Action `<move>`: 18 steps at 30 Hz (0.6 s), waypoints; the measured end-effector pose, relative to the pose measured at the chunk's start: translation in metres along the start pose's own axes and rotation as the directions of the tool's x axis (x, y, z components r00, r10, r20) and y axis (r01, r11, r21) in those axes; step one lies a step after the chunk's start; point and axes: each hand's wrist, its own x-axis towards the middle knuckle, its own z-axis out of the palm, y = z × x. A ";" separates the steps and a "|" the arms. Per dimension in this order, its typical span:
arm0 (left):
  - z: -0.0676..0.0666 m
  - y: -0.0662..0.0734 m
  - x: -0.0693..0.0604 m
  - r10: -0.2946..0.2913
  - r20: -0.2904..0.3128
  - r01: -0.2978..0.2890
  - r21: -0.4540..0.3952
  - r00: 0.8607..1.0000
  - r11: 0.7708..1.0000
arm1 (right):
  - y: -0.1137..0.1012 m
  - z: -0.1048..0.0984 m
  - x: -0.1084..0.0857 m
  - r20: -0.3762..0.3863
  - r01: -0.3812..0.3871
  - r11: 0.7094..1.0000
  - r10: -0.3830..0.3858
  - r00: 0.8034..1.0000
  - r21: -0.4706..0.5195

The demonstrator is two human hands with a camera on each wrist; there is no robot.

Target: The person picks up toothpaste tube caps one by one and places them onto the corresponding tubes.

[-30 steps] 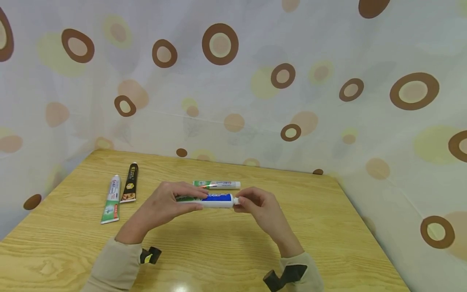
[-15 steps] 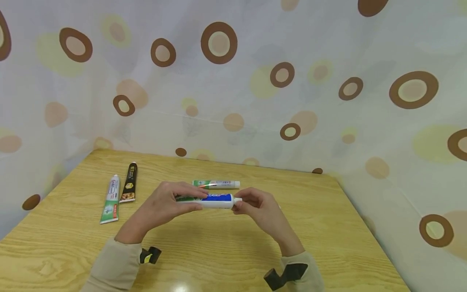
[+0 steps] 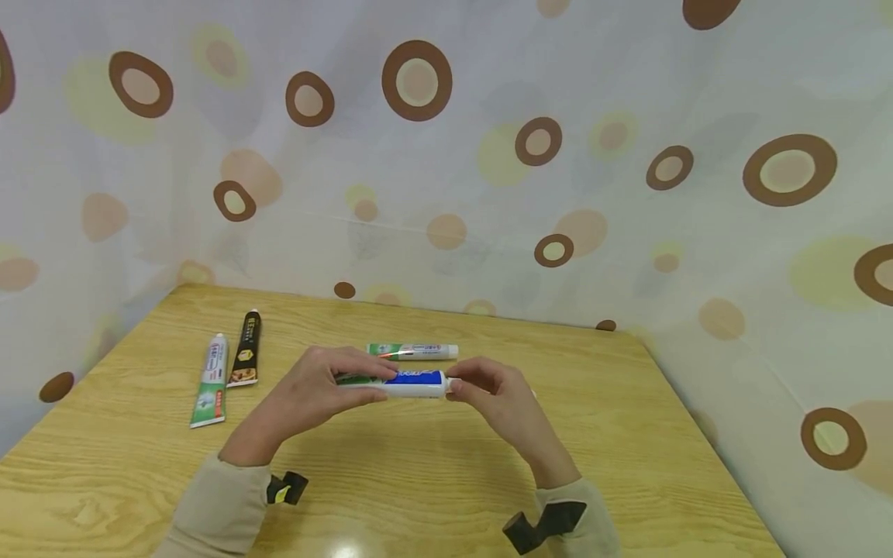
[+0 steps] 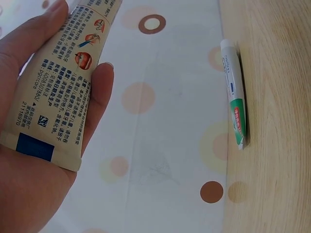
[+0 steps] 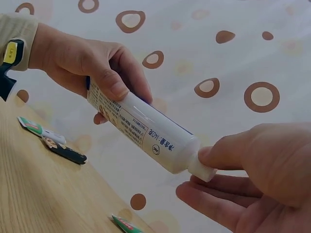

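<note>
A white and blue toothpaste tube [image 3: 418, 384] lies level above the table, its capped end toward the right. My left hand [image 3: 322, 389] grips its flat end between thumb and fingers. The left wrist view shows printed text on the tube [image 4: 60, 92] and the crimped end against the palm. At the other end, my right hand [image 3: 504, 397] pinches the small white cap [image 5: 201, 171] between thumb and fingers. In the right wrist view, the cap sits at the tube's neck; whether it is loose cannot be told.
Behind the hands lies a green and white toothpaste tube [image 3: 415, 353]. Another green and white tube [image 3: 211, 380] and a black tube [image 3: 246, 349] lie at the left of the wooden table [image 3: 418, 496]. A patterned sheet [image 3: 446, 170] hangs behind. Something small and white shows beside the right hand.
My right thumb slid down off the cap's front, then came back up over it. The left hand and the tube have stayed in place.
</note>
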 end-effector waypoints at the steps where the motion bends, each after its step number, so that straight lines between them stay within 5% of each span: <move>1: 0.000 0.000 0.000 -0.002 0.001 0.002 -0.001 1.000 1.000 | -0.001 0.001 0.000 -0.019 0.006 1.000 -0.006 1.000 -0.015; 7: 0.000 -0.001 0.000 -0.006 0.003 0.006 -0.006 1.000 1.000 | -0.003 0.002 0.000 -0.074 0.027 0.999 -0.030 0.997 -0.040; 18: 0.001 0.000 0.000 -0.005 0.001 0.005 -0.002 1.000 1.000 | -0.003 0.002 -0.001 -0.056 -0.007 1.000 0.009 0.998 0.026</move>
